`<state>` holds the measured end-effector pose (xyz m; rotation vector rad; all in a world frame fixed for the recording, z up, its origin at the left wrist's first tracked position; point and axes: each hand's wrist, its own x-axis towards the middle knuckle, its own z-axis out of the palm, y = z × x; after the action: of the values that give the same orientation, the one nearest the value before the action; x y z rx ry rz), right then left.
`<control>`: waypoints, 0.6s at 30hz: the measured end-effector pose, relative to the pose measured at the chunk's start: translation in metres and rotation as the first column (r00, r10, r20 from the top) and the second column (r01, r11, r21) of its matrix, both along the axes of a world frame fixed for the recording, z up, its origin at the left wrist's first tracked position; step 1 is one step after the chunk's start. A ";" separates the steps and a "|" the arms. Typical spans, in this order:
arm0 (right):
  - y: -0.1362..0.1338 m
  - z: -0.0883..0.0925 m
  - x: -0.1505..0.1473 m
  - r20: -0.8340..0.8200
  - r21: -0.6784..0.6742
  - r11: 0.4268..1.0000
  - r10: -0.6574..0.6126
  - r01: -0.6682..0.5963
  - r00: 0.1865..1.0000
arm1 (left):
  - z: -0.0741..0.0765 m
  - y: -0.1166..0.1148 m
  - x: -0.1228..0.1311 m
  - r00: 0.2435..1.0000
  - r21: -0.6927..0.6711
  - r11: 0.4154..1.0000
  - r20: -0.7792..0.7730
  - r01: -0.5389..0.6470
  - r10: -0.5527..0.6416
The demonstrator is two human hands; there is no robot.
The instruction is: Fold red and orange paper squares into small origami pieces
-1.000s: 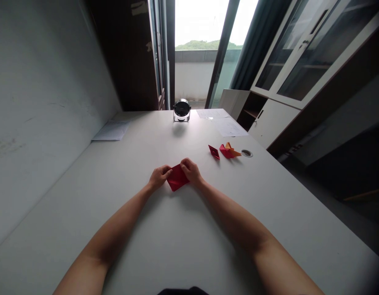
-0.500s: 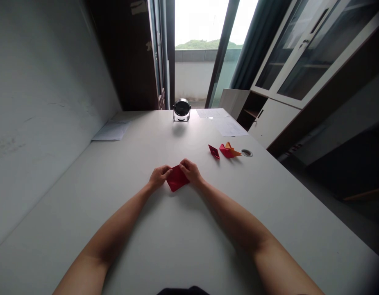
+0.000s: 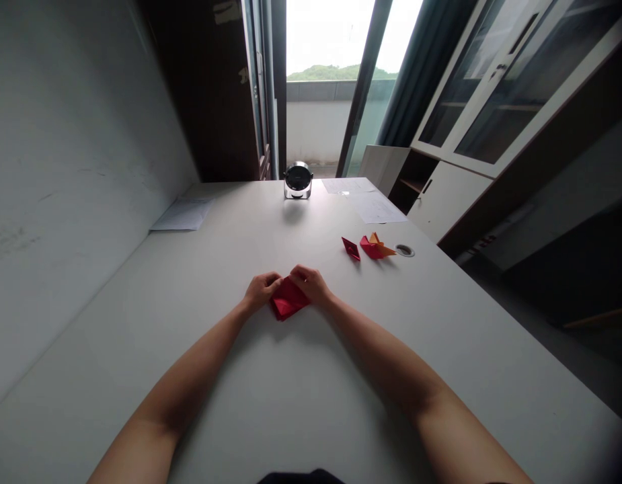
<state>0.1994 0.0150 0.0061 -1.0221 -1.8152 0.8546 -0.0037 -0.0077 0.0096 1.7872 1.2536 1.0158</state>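
A folded sheet of red paper [image 3: 289,304] lies between my hands, just above or on the white table [image 3: 270,403]. My left hand [image 3: 261,289] grips its upper left edge, with the thumb on top and the fingers curled. At the top and right edge, my right hand [image 3: 311,282] pinches the paper between thumb and fingers. The paper's near part shows a crease and layered lower edges. Parts of the upper edge are hidden by my fingers.
Right of my hands stand a small red paper boat [image 3: 351,249] and red and orange folded paper pieces [image 3: 375,247], beside a round cable hole [image 3: 405,251]. Farther back are a round black device [image 3: 298,179], white sheets [image 3: 374,207] and papers by the wall [image 3: 183,214].
My right hand has shifted slightly down and left along the paper's top edge. The red paper has tilted and now shows a crease with separated layers near its lower edge.
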 end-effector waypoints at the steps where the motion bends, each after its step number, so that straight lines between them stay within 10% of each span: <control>1: 0.000 0.000 0.000 -0.001 0.008 1.000 -0.014 0.014 1.000 | 0.000 0.000 0.000 1.000 0.002 1.000 -0.001 0.001 -0.001; 18: 0.012 -0.009 0.004 -0.132 -0.080 0.988 -0.142 0.132 0.981 | -0.011 0.009 -0.007 0.970 -0.052 0.990 0.200 -0.128 0.136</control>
<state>0.2032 0.0271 -0.0029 -1.0930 -1.5892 0.8881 -0.0103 0.0014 -0.0017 1.5430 1.2675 1.2085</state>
